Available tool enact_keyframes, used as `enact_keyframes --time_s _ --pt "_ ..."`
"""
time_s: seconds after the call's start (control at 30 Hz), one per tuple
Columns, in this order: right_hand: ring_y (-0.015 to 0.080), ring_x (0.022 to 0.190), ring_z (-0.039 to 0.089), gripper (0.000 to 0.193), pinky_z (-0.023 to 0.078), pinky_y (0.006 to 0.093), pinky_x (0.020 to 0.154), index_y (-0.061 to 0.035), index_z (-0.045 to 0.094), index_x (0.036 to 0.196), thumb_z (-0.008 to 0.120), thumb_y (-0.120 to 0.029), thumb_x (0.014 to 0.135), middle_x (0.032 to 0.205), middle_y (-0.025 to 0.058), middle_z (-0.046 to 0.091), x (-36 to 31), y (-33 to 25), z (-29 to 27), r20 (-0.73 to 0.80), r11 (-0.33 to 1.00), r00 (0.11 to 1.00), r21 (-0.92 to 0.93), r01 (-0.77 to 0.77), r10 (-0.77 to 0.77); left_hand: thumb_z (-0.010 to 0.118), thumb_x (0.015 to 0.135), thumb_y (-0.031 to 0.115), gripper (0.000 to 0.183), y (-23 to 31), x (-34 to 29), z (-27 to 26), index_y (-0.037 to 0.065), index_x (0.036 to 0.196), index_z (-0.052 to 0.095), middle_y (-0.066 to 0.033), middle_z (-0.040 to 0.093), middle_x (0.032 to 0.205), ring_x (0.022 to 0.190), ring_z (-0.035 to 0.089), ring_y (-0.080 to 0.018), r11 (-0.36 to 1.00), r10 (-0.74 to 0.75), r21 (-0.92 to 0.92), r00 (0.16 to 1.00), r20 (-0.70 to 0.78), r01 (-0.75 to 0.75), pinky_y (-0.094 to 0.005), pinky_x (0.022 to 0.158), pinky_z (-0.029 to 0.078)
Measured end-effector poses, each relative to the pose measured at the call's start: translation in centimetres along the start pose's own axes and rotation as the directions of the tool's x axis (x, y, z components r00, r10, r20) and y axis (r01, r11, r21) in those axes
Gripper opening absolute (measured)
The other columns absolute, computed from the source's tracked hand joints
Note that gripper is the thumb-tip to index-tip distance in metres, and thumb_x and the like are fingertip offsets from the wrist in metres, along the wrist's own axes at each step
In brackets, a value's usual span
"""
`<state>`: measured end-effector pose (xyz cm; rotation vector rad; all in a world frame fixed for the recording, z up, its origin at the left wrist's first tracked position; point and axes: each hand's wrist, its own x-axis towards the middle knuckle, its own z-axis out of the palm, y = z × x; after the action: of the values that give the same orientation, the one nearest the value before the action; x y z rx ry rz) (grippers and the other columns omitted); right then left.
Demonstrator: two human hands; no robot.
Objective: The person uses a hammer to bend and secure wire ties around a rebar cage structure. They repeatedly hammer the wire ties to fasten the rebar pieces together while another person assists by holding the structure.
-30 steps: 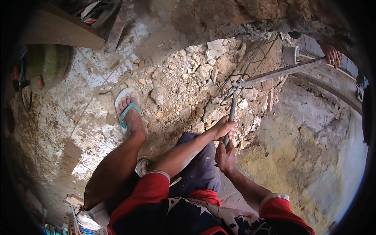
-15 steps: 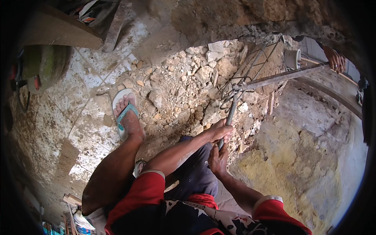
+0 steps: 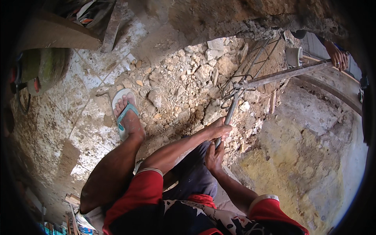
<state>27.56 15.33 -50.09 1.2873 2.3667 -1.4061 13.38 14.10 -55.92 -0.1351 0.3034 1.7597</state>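
My left hand [image 3: 219, 129] is wrapped around a grey metal bar [image 3: 232, 106]. Just below it, my right hand [image 3: 214, 157] grips the lower end of the same bar. The bar's upper end meets a bent steel rebar stirrup [image 3: 246, 79] on a rebar frame [image 3: 261, 55]. A second long bar [image 3: 290, 73] reaches from this joint to the upper right, where another person's hand [image 3: 339, 58] holds its far end. How the two bars grip the rebar is too small to tell.
Broken stones and rubble [image 3: 176, 78] lie ahead of me. My foot in a sandal [image 3: 127, 107] stands at their left edge on dirty floor tiles [image 3: 84, 78]. A rough overhanging mass [image 3: 235, 17] crosses the top. Yellowish rough ground [image 3: 282, 164] spreads at right; a wooden board [image 3: 58, 33] stands upper left.
My right hand and the lower end of the bar have shifted slightly left. The other person's hand and the far bar end have moved a little. Both my hands keep their grip.
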Motion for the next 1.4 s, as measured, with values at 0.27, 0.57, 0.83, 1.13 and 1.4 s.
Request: enact_keyframes --time_s 0.27,0.57,0.83,1.13,1.4 --pt "0.0038 0.056 0.038 0.032 0.03 0.0215 0.047 -0.0071 0.037 0.135 0.044 -0.004 0.103 0.072 -0.0052 0.04 0.3 1.9 0.5 0.004 0.993 1.0 -0.116 0.021 -0.021 0.059 0.096 0.014 0.02 0.3 -0.2 -0.4 0.013 0.099 0.04 0.0036 0.043 0.064 0.048 0.042 -0.0064 0.992 0.007 0.129 0.999 -0.036 -0.002 -0.0273 0.043 0.041" --pt "0.0059 0.051 0.04 0.005 0.032 0.0242 0.043 -0.0086 0.044 0.105 0.047 -0.009 0.101 0.067 -0.0039 0.043 0.3 -5.0 -0.3 0.013 0.999 1.0 0.028 -0.018 0.017 0.057 0.096 0.014 0.014 1.8 -0.2 1.6 0.012 0.094 0.043 0.0036 0.043 0.066 0.051 0.042 -0.0066 1.0 -0.012 0.016 0.999 -0.032 0.012 -0.0275 0.047 0.043" --pt "0.0321 0.077 0.064 0.033 0.05 0.0468 0.072 0.0092 0.051 0.107 0.052 -0.02 0.093 0.082 0.0226 0.061 1.1 -7.3 -0.8 -0.072 0.984 0.994 -0.15 -0.093 0.083 0.056 0.097 0.015 0.015 3.8 0.5 4.2 0.011 0.086 0.046 0.0027 0.042 0.066 0.051 0.041 -0.0077 0.989 -0.072 0.117 0.987 -0.145 0.089 -0.027 0.045 0.041" --pt "0.0159 0.05 0.05 0.017 0.041 0.0324 0.047 -0.0001 0.054 0.097 0.054 -0.017 0.097 0.066 0.0043 0.052 -0.7 -15.1 -5.4 0.171 0.908 0.917 0.164 -0.387 0.36 0.049 0.103 0.053 0.047 2.0 -1.4 4.8 0.008 0.111 0.056 -0.0035 0.055 0.077 0.067 0.056 -0.015 0.969 -0.081 0.195 0.944 -0.319 0.149 -0.0307 0.062 0.05" --pt "0.0348 0.072 0.066 0.028 0.05 0.0448 0.068 0.0048 0.055 0.1 0.055 -0.023 0.095 0.078 0.023 0.064 -0.8 -15.0 -7.2 -0.188 0.957 0.981 -0.275 -0.092 0.04 0.052 0.105 0.039 0.04 -0.6 -1.9 1.2 0.001 0.116 0.06 -0.009 0.066 0.083 0.061 0.064 -0.0166 0.839 0.225 0.53 0.811 -0.54 0.12 -0.0312 0.056 0.053"
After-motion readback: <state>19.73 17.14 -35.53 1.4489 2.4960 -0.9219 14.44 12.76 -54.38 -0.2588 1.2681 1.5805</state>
